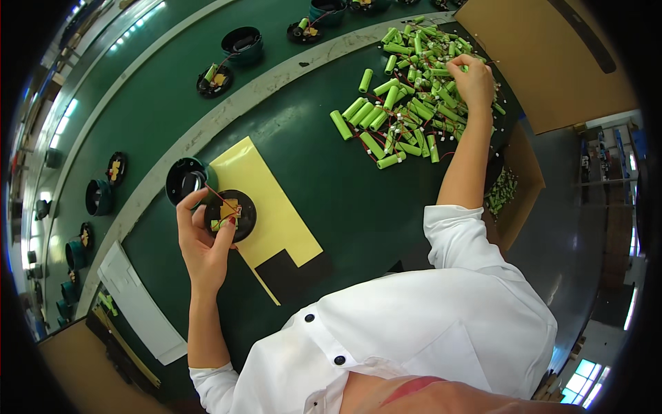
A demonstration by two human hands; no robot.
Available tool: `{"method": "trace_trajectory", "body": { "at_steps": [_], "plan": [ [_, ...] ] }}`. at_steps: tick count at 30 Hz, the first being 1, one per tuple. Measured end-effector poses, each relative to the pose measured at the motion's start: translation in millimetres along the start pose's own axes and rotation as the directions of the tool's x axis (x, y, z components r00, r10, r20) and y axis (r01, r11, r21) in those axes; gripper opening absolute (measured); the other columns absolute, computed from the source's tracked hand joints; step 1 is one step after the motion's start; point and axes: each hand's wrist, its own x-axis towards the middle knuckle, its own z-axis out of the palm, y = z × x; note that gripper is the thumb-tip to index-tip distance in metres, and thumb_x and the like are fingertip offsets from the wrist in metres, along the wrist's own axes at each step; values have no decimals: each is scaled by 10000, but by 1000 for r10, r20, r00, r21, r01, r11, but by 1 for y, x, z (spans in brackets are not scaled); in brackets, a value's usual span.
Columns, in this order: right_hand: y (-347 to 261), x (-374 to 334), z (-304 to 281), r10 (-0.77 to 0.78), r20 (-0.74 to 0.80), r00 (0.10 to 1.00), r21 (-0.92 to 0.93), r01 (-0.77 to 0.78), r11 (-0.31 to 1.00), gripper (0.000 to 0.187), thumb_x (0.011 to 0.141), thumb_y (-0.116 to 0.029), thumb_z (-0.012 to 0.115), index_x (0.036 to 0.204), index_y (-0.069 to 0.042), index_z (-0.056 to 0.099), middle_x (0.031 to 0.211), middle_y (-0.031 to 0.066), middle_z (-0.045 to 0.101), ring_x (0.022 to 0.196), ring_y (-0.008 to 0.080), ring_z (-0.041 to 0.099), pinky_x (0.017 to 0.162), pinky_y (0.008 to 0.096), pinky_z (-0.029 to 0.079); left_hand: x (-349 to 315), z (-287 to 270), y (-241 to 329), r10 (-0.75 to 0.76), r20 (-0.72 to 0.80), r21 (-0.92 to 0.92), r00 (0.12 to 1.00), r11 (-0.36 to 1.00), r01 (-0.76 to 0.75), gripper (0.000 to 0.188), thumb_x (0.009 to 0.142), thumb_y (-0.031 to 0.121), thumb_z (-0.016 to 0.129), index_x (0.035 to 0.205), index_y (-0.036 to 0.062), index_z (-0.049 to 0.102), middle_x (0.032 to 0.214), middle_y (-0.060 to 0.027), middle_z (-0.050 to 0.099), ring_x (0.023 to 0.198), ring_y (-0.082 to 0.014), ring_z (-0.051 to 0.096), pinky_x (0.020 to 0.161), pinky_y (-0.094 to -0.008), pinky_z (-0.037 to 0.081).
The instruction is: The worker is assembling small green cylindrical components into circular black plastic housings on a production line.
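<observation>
My left hand (205, 241) is closed around the edge of a round black cover (245, 200). Inside the cover sit tan pads, a green piece and thin red wires. Beside my fingertips stands a dark green round housing (186, 165), with a red wire running from it to the cover. Out to the far right, my right hand (474, 81) pinches at a heap of green cylindrical batteries (414, 114) with red wires and small white connectors. A bit of green shows between its fingers, seemingly one battery; the fingers partly hide it.
Under the cover lies a yellow sheet (269, 200) with a black patch (286, 272). White papers (134, 297) lie at left. Beyond a grey rail (276, 69), several housings (243, 45) and covers stand on a green belt (158, 62). A cardboard box (545, 62) borders the heap.
</observation>
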Motion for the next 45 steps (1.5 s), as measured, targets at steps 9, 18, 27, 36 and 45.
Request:
{"method": "trace_trajectory", "body": {
  "at_steps": [9, 18, 27, 36, 45],
  "plan": [
    [17, 12, 21, -157, -14, 988, 109, 157, 982, 206, 847, -299, 673, 974, -144, 724, 1063, 87, 692, 1071, 311, 579, 879, 440, 486, 9, -36, 24, -97, 30, 468, 995, 881, 71, 487, 809, -13, 551, 1287, 30, 465, 896, -108, 678, 846, -159, 659, 789, -277, 492],
    [-30, 8, -5, 86, -486, 870, 777, 385, 498, 191, 920, -197, 662, 947, -9, 677, 866, 71, 721, 774, 125, 652, 721, 250, 504, 56, -95, 42, -44, 155, 698, 987, 712, -78, 386, 773, 32, 526, 1156, -9, 530, 937, -134, 677, 891, -234, 656, 845, -323, 479],
    [-92, -27, -20, -254, -69, 965, 963, 130, 235, 117, 926, -122, 652, 951, -8, 643, 835, 55, 690, 790, 111, 662, 762, 247, 530, 177, -127, 49, -96, 377, 752, 921, 613, -244, 334, 835, 45, 560, 1167, 26, 530, 872, -70, 610, 815, -151, 559, 817, -281, 445],
    [-98, -39, -9, -476, 55, 877, 967, 72, 246, 71, 935, -58, 617, 890, -29, 570, 892, 59, 634, 828, 107, 614, 797, 246, 500, 209, -147, -10, 208, 150, 762, 967, 599, -247, 487, 813, 38, 619, 1291, 122, 576, 1268, -72, 598, 1176, -216, 548, 967, -337, 464],
    [-148, -69, -3, -594, 222, 773, 954, -48, 295, 100, 889, -60, 678, 850, -45, 587, 788, -35, 575, 722, 31, 542, 673, 191, 440, 100, -249, -30, 434, -503, 628, 747, 777, -28, 341, 801, 84, 647, 1142, 89, 660, 1118, -99, 664, 1037, -226, 630, 910, -359, 487]
  ]
}}
